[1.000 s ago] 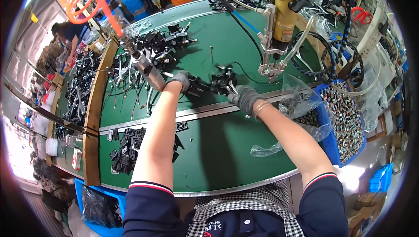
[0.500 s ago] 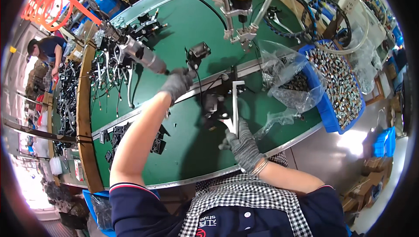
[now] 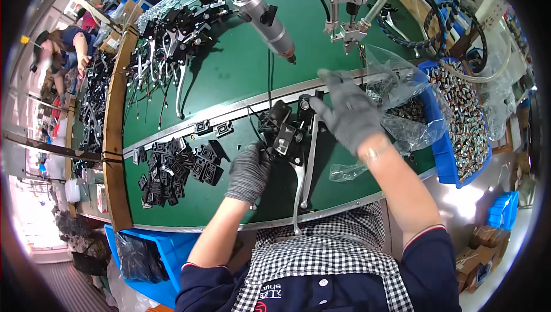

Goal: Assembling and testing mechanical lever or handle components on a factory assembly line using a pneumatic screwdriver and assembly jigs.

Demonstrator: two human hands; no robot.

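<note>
My left hand (image 3: 249,173), in a grey knit glove, is closed at the left side of a brake lever assembly (image 3: 284,137). The assembly has a black body with a cable and a silver lever (image 3: 299,194) that points toward me past the bench edge. A long silver bar (image 3: 311,163) runs alongside it from a black fixture (image 3: 305,105) at the metal rail. My right hand (image 3: 351,111), also gloved, is raised by the fixture with fingers spread and nothing in them. Beyond the hands hangs a power screwdriver (image 3: 270,28), tip down and slanted.
Small black square caps (image 3: 178,165) lie heaped at left on the green bench. Lever assemblies (image 3: 172,48) pile up behind them. A blue bin (image 3: 453,122) of small metal parts and a plastic bag (image 3: 410,122) sit at right. A clamp-like machine (image 3: 347,25) hangs overhead. Another person works far left.
My left hand has come down and toward me, onto the assembly. My right hand has left the lever and risen, opening. The screwdriver now hangs further right, and the view has shifted.
</note>
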